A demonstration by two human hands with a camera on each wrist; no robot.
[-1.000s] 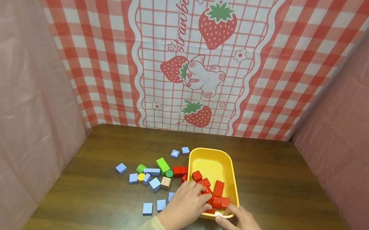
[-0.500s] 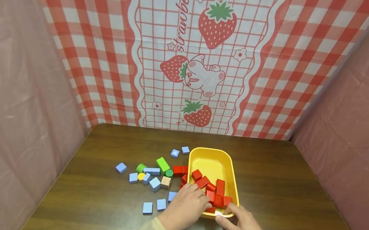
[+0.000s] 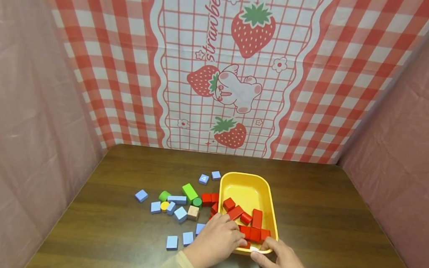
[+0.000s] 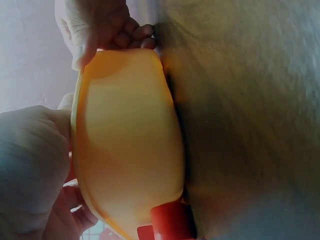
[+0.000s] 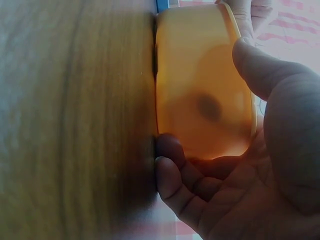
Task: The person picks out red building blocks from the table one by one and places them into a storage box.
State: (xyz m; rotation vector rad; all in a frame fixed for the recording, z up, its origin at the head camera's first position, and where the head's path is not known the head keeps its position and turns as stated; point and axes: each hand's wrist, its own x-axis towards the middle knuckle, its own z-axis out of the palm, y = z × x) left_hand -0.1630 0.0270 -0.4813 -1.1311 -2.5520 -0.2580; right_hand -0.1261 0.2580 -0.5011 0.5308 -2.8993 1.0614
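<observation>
A yellow plastic tray [image 3: 246,177] stands on the table with several red blocks [image 3: 257,218] inside, most of them in its near half. My left hand [image 3: 216,240] reaches over the tray's left rim, fingers bent down beside the red blocks; its fingertips are partly hidden, so a pinch cannot be told. My right hand [image 3: 283,263] grips the near right corner of the tray, thumb at the rim. In the right wrist view the thumb presses the tray wall [image 5: 200,65] and the other fingers curl around the corner. The left wrist view shows the tray's outer side [image 4: 130,125].
Left of the tray lie more red blocks [image 3: 207,199], several blue blocks [image 3: 180,214], a light green block [image 3: 189,192], green cylinders [image 3: 164,196], a yellow round piece [image 3: 164,206] and a plain wooden cube [image 3: 193,212]. A strawberry-patterned cloth [image 3: 219,67] hangs behind the table.
Under my left fingers, red blocks in the tray's near end have shifted into a closer row, and a red cylinder beside them shows more. My right hand has stayed on the corner.
</observation>
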